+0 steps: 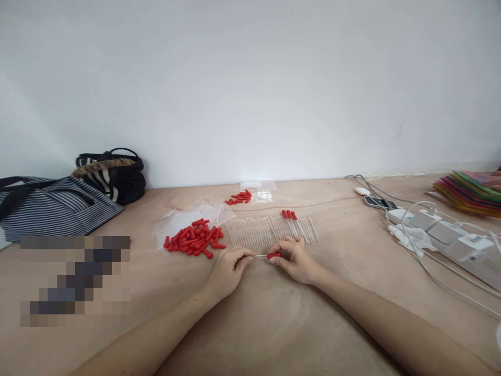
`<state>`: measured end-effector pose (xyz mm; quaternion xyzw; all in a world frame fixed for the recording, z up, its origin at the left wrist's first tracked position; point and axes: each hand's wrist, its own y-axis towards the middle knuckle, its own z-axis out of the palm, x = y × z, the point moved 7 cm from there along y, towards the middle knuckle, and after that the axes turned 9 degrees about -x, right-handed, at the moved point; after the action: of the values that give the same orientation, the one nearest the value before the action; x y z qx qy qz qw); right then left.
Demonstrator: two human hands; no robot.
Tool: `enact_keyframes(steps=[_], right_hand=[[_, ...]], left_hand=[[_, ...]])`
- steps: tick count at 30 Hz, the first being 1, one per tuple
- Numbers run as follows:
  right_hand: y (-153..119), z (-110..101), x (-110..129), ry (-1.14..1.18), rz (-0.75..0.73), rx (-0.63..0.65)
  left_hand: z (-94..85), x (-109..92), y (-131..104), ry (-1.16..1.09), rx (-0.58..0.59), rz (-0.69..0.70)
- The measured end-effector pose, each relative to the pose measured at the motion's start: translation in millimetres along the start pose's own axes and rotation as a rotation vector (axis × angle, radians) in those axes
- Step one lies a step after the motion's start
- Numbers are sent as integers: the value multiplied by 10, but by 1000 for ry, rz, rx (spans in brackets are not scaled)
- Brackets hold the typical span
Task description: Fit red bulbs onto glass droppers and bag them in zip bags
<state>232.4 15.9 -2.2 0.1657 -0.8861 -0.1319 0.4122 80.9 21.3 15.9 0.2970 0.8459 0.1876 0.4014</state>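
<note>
My left hand pinches one end of a thin glass dropper tube, held level just above the table. My right hand grips a red rubber dropper bulb at the tube's other end; how deep the tube sits in it I cannot tell. Just beyond my hands, many clear tubes lie side by side in a row. Three red bulbs show at the far ends of some of them. Left of my hands, a heap of red bulbs rests partly on a clear plastic bag.
Farther back lie a small pile of red bulbs and a clear bag by several tubes. Striped bag and black bag stand left, near a pixelated patch. Right are a power strip with chargers, cables and colourful sheets.
</note>
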Motion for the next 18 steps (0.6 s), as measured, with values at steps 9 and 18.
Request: enact_keyframes(steps=[9,18], right_hand=[[-1,26,-29,67,9,4],[7,6,5,118,-54,-21]], left_hand=[[15,6,-5,56,45,-37],[46,-5,-33,105,71,-53]])
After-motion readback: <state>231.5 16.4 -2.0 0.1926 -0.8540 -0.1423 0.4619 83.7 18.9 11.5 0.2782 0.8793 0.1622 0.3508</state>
